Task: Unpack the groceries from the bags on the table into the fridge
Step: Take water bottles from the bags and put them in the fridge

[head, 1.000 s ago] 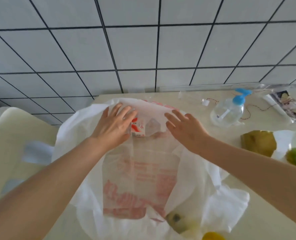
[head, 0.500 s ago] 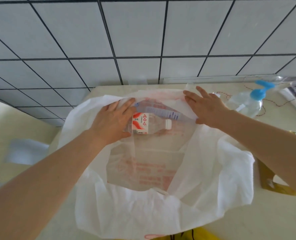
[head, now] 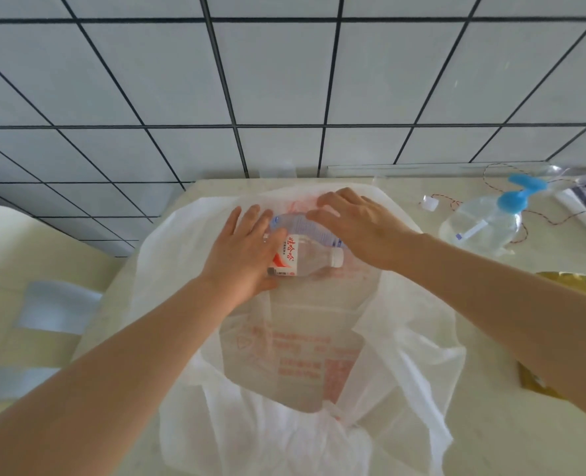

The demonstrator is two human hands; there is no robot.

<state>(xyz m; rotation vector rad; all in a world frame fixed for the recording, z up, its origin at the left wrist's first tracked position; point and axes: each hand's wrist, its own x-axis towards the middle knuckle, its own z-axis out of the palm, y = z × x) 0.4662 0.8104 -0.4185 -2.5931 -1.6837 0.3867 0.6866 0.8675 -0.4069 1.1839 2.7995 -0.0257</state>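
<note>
**Two hands in the white bag, two bottles at the far end**

A pale cream table (head: 490, 424) is pushed up against a wall of white tiles (head: 284, 73) with dark grout lines. A thin white plastic bag (head: 284, 434) with faded red print lies spread open over most of the tabletop, its mouth toward the person.

Deep inside it, near the wall, two clear water bottles lie on their sides. The left hand (head: 247, 255) rests on the red-labelled bottle (head: 302, 257), fingers fairly straight over its base end, white cap pointing right. The right hand (head: 363, 225) lies with fingers bent over the second bottle (head: 298, 224), just behind the first; I cannot tell whether it grips it.

Off to the right stands a clear pump bottle (head: 483, 228) with a blue head, beside a red-and-white string (head: 456, 204) and a small white cap (head: 430, 203). A gold packet (head: 538, 383) shows under the right forearm. On the left sits a cream chair (head: 27, 304).
</note>
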